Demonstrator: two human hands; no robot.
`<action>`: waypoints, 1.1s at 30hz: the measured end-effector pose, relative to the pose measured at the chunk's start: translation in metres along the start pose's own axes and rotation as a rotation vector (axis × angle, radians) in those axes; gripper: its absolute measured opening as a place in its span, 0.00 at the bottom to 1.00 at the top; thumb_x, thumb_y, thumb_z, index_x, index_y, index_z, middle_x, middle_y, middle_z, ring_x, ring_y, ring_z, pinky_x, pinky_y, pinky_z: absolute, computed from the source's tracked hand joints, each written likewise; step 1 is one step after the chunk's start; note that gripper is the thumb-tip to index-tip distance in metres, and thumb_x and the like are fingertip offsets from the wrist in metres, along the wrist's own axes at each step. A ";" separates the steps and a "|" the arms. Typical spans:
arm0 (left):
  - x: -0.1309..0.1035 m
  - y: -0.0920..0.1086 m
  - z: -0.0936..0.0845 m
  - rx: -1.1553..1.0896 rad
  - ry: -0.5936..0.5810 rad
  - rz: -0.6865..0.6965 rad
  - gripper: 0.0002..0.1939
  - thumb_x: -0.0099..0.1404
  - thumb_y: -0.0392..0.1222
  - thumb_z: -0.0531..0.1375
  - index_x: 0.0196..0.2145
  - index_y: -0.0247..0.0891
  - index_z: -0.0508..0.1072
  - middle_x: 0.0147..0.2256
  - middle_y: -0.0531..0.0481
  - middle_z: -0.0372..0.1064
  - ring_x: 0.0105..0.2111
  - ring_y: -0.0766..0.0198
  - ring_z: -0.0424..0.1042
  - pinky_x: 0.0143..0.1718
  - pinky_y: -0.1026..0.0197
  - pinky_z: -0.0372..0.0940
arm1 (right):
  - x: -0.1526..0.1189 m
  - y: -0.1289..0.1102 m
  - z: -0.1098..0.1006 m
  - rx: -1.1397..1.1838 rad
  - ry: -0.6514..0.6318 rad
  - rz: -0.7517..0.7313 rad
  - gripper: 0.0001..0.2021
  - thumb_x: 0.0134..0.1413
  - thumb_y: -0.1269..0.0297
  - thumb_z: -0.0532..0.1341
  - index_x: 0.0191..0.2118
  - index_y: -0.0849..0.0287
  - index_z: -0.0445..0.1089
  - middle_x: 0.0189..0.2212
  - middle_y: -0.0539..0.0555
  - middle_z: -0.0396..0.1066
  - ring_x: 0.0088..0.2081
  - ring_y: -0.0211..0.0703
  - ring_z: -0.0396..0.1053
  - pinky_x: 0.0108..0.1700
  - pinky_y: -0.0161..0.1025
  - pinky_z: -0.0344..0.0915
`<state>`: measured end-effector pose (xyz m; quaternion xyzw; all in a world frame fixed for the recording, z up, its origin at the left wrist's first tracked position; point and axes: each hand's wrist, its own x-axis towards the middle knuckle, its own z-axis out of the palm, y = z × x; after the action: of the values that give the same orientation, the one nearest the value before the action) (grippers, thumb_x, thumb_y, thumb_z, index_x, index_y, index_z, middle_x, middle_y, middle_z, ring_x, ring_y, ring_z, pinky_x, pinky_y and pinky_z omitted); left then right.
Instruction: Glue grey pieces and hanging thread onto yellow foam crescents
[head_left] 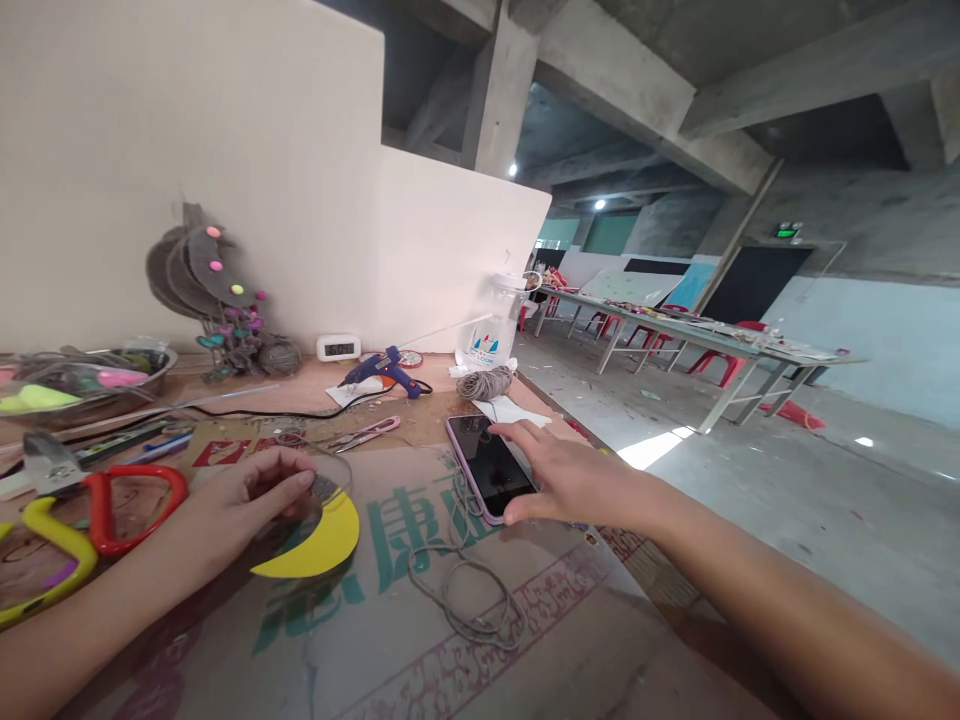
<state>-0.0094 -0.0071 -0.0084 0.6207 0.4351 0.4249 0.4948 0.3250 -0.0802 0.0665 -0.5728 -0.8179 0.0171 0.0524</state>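
Observation:
My left hand (262, 492) is closed, thumb against the fingers, on a yellow crescent moon cutout (330, 540). Some grey twine shows on the cutout's upper part near my fingertips; the rest there is hidden. My right hand (559, 470) is spread over a phone (484, 465) in a light purple case, its thumb by the lower right corner and its fingers by the right edge. The phone lies flat with a dark screen. A loose length of grey twine (480, 632) curls on the mat below the phone, and a ball of twine (484, 384) sits beyond it.
Large scissors (139, 507) with red and yellow handles lie left, beside a metal bowl (161, 372). A blue glue gun (390, 372), small pink scissors (367, 432), a white digital clock (338, 348), a plastic jug (491, 325) and a decorated grey moon (202, 270) stand or lie behind.

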 end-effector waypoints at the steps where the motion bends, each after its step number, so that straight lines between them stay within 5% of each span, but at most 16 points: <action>1: 0.000 -0.001 -0.001 0.011 -0.088 -0.027 0.16 0.51 0.51 0.63 0.29 0.35 0.70 0.20 0.53 0.66 0.21 0.68 0.62 0.22 0.68 0.56 | -0.002 -0.005 0.002 -0.035 -0.001 -0.016 0.45 0.38 0.37 0.59 0.61 0.53 0.49 0.50 0.61 0.62 0.45 0.56 0.65 0.42 0.45 0.62; 5: 0.002 -0.003 -0.003 0.011 -0.142 -0.048 0.15 0.54 0.52 0.61 0.31 0.36 0.69 0.22 0.54 0.66 0.23 0.68 0.62 0.24 0.68 0.56 | -0.005 -0.022 0.013 -0.107 0.007 -0.028 0.52 0.36 0.35 0.58 0.64 0.53 0.38 0.59 0.64 0.49 0.51 0.63 0.61 0.44 0.51 0.62; 9: 0.003 -0.002 -0.003 0.048 -0.132 -0.042 0.15 0.52 0.53 0.62 0.30 0.38 0.69 0.22 0.54 0.66 0.24 0.67 0.63 0.25 0.68 0.57 | -0.004 -0.025 0.018 -0.137 0.015 0.018 0.47 0.44 0.40 0.57 0.65 0.51 0.33 0.62 0.63 0.44 0.52 0.62 0.61 0.46 0.51 0.62; 19: 0.003 -0.007 -0.008 0.100 -0.185 -0.012 0.14 0.57 0.54 0.58 0.31 0.40 0.68 0.23 0.54 0.63 0.24 0.68 0.62 0.25 0.67 0.58 | 0.002 0.006 0.013 -0.144 -0.064 0.100 0.46 0.50 0.48 0.55 0.65 0.61 0.27 0.56 0.64 0.57 0.49 0.56 0.63 0.45 0.43 0.58; 25: 0.004 -0.010 -0.007 0.080 -0.200 -0.012 0.14 0.58 0.53 0.57 0.31 0.40 0.67 0.23 0.54 0.62 0.24 0.68 0.61 0.26 0.66 0.58 | 0.018 0.007 0.017 -0.133 -0.057 0.230 0.48 0.49 0.41 0.53 0.65 0.66 0.28 0.37 0.63 0.72 0.41 0.55 0.66 0.38 0.40 0.57; 33: 0.006 -0.011 -0.010 0.175 -0.158 -0.003 0.16 0.57 0.55 0.57 0.33 0.39 0.67 0.24 0.54 0.61 0.25 0.67 0.61 0.26 0.66 0.56 | 0.026 0.008 0.019 -0.064 0.002 0.262 0.45 0.44 0.54 0.59 0.65 0.62 0.36 0.48 0.63 0.66 0.49 0.56 0.61 0.44 0.42 0.57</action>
<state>-0.0188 0.0027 -0.0166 0.6924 0.4313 0.3342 0.4721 0.3218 -0.0525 0.0488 -0.6760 -0.7362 -0.0027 0.0322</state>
